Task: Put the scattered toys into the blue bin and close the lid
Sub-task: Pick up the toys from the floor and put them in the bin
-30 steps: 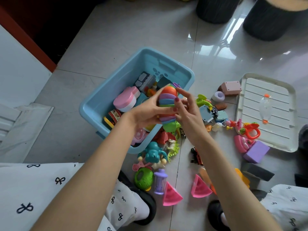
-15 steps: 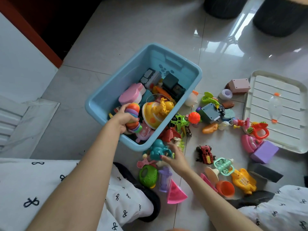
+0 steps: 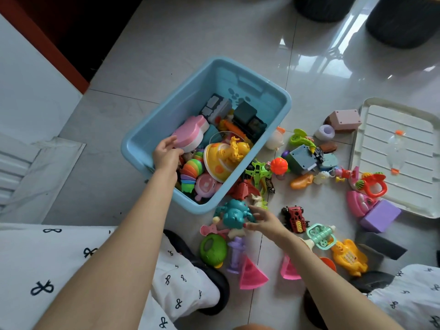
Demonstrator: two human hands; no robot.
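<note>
The blue bin (image 3: 240, 65) stands open on the floor tiles, part-filled with toys. My left hand (image 3: 166, 153) hovers over its near left corner with loosely curled fingers and holds nothing. Just beside that hand, the rainbow ringed toy (image 3: 191, 171) lies inside the bin. Outside the near corner, my right hand (image 3: 263, 220) reaches with straight fingers and touches a teal animal toy (image 3: 234, 214). Several toys lie scattered to the right, among them a red truck (image 3: 295, 219), a yellow phone toy (image 3: 348, 257) and a green round toy (image 3: 213, 250). The white lid (image 3: 381, 129) lies upside down at far right.
Two dark round stools (image 3: 402, 20) stand at the top. A white cabinet (image 3: 28, 91) fills the left side. My knees in white patterned trousers (image 3: 59, 258) and dark slippers (image 3: 214, 282) sit close to two pink wedges (image 3: 251, 273). A purple block (image 3: 379, 216) lies against the lid.
My left hand carried the rainbow toy into the bin and let it go. My right hand dropped to the floor and reached to the teal toy.
</note>
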